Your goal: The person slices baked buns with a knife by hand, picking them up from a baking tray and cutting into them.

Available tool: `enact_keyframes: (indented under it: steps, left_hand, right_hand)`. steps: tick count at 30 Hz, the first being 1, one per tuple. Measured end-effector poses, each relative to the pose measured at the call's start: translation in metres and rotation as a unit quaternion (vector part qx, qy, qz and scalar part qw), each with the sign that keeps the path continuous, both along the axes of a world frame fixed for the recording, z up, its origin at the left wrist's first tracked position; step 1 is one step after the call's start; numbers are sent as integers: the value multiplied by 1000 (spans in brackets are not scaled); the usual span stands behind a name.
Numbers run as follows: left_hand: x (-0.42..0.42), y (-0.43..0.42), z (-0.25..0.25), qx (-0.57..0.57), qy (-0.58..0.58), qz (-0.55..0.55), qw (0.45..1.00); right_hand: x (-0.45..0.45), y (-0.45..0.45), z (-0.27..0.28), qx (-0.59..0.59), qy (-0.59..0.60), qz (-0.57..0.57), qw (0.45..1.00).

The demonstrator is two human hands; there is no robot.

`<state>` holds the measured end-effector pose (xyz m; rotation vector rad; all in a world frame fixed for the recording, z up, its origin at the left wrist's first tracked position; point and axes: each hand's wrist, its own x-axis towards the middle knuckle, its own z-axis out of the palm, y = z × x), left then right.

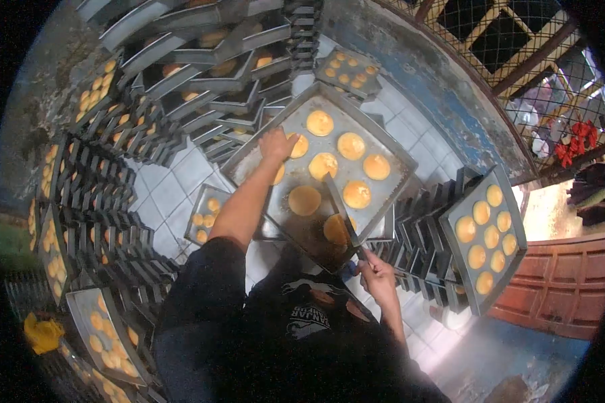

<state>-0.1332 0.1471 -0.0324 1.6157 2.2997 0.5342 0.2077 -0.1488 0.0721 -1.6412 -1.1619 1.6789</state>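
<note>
A metal baking tray (400,151) with several round golden buns lies in front of me. My left hand (275,144) reaches over its left side, with fingers stretched out against a bun (296,146) near the edge. In my right hand (378,274), at the near corner, is the handle of a long flat-bladed spatula (343,213). Its dark blade slants up across the tray, and its tip meets a bun (323,165) in the middle. Another bun (335,230) lies partly behind the blade. Below the blade, part of the tray is in shadow.
Stacked trays of buns stand at the left (107,232) and upper left (208,74). To the right, a tray of buns (485,238) tops another stack. A smaller tray (348,72) sits beyond mine, on white floor tiles (175,178). A red-brown door (551,285) is at right.
</note>
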Motion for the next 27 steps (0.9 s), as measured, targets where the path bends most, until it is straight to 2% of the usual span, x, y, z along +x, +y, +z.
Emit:
enact_keyframes:
  steps: [2, 4, 6, 7, 9, 10, 11, 12, 13, 14, 15, 16, 18, 20, 22, 23, 27]
  left_hand:
    - [8, 9, 7, -93, 24, -20, 995]
    - [13, -2, 9, -83, 8, -45, 995]
    - [16, -19, 10, -5, -75, -66, 995]
    - [18, -25, 9, -2, -72, -65, 995]
    - [24, -40, 5, 80, -189, -83, 975]
    - [28, -49, 3, 83, -184, -80, 976]
    - [40, -62, 16, 127, -336, -48, 932]
    - [48, -70, 28, 169, -478, -17, 862]
    - [51, -72, 30, 176, -471, -17, 864]
    - [53, -75, 32, 174, -649, 2, 741]
    - [55, -79, 36, 164, -795, 18, 583]
    - [58, -85, 39, 172, -790, 19, 588]
    - [72, -94, 44, 154, -889, 116, 416]
    - [89, -100, 50, 177, -876, 151, 421]
    - [108, -113, 68, 191, -873, 155, 422]
    - [121, -114, 82, 197, -878, 183, 397]
    - [136, -128, 104, 187, -874, 184, 409]
  right_hand:
    - [-1, -4, -2, 42, 43, -22, 998]
    - [2, -3, 7, 45, 24, -21, 998]
    - [9, -2, 6, 18, 55, -46, 997]
    - [11, 1, 4, 21, 58, -44, 997]
    - [12, 10, -1, 94, -3, -15, 995]
    - [13, 15, -4, 97, 2, -12, 995]
    - [13, 21, -7, 102, 16, -13, 995]
    - [12, 28, 1, 123, -20, 7, 992]
    - [10, 34, 10, 145, -57, 27, 987]
    - [9, 40, 12, 150, -49, 31, 987]
    - [7, 44, 13, 211, -66, 52, 974]
    - [4, 46, 16, 261, -88, 71, 959]
    - [0, 49, 25, 314, -103, 92, 939]
    - [1, 45, 30, 343, -69, 101, 931]
    - [5, 40, 24, 327, -85, 118, 934]
    - [5, 36, 24, 303, -64, 112, 944]
    - [16, 25, 34, 254, -20, 121, 959]
